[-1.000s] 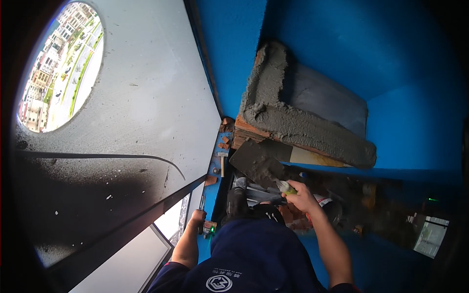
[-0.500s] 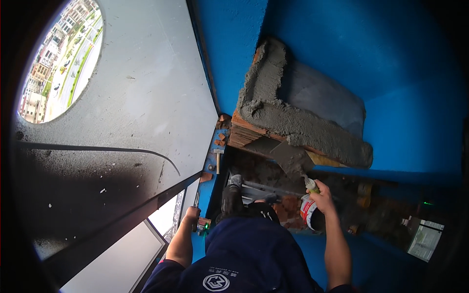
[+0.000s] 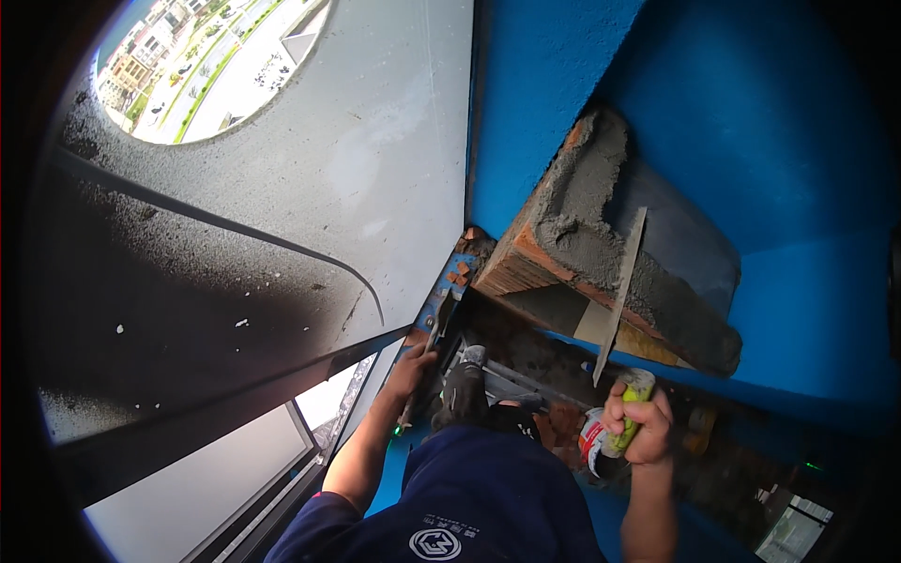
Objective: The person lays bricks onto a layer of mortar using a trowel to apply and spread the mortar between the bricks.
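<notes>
My right hand (image 3: 648, 422) is closed round the yellow-green handle of a trowel (image 3: 623, 296). Its blade stands nearly edge-on to me and crosses in front of the mortared brickwork. Wet grey mortar (image 3: 587, 202) lies in a rough band along the top of a brick block (image 3: 526, 267), bordering a smooth grey surface (image 3: 680, 225). At left, my left hand (image 3: 409, 371) is closed round a long, narrow, metal-looking tool (image 3: 439, 324), whose kind I cannot make out. It is beside the blue ledge. Whether the blade touches the mortar I cannot tell.
Blue walls (image 3: 798, 188) enclose the block. A large grey panel (image 3: 375, 141) with a round window fills the left. Brick bits (image 3: 460, 274) lie on the narrow ledge. Below are a white and red bucket (image 3: 593, 441), loose bricks (image 3: 565, 422) and my shoe (image 3: 472, 357).
The trowel has turned from blade-flat, with mortar on it near the block's lower edge, to nearly edge-on and raised. My left hand has moved up along the ledge. The whole view has shifted.
</notes>
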A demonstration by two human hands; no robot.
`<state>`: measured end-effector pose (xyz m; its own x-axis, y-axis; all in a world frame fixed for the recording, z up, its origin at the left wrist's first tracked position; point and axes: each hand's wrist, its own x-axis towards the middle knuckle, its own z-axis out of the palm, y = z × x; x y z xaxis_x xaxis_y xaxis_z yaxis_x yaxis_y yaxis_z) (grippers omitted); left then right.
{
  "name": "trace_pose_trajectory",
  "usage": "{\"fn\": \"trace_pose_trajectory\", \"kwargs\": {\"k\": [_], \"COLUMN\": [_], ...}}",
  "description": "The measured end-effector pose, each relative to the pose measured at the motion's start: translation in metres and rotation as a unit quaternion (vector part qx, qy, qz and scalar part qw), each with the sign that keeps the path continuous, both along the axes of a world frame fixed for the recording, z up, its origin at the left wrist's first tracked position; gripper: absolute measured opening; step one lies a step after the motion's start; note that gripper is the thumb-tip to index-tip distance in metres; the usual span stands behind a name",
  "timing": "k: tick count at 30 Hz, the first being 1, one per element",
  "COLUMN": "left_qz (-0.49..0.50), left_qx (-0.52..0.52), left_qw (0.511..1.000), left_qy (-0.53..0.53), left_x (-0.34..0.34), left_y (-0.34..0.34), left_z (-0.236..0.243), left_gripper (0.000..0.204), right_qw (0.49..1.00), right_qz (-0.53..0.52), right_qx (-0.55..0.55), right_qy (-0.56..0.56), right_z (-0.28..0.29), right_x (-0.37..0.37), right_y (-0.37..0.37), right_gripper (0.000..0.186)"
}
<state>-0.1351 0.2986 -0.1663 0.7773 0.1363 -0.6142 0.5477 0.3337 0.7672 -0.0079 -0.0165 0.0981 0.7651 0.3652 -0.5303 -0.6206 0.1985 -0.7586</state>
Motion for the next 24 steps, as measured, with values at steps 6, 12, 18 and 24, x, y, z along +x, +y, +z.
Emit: {"fn": "trace_pose_trajectory", "kwargs": {"k": [6, 12, 18, 24], "left_qz": [-0.004, -0.033, -0.057, -0.094], "left_qx": [-0.088, -0.081, -0.065, -0.038], "left_qw": [0.993, 0.993, 0.991, 0.982], "left_qy": [-0.077, -0.078, -0.102, -0.161], "left_x": [0.109, 0.141, 0.156, 0.177], "left_y": [-0.010, -0.023, -0.030, -0.029], "left_z": [0.143, 0.184, 0.204, 0.231], "left_gripper": [0.027, 0.025, 0.025, 0.029], "right_qw": [0.900, 0.950, 0.995, 0.981], "right_qz": [0.047, 0.034, -0.016, -0.025], "right_qx": [0.356, 0.285, 0.070, -0.137], "right_qy": [0.249, 0.122, 0.069, -0.133], "right_z": [-0.046, -0.015, 0.007, 0.024], "right_x": [0.022, 0.024, 0.023, 0.038], "right_y": [0.058, 0.029, 0.008, 0.009], "right_gripper": [0.025, 0.025, 0.025, 0.024]}}
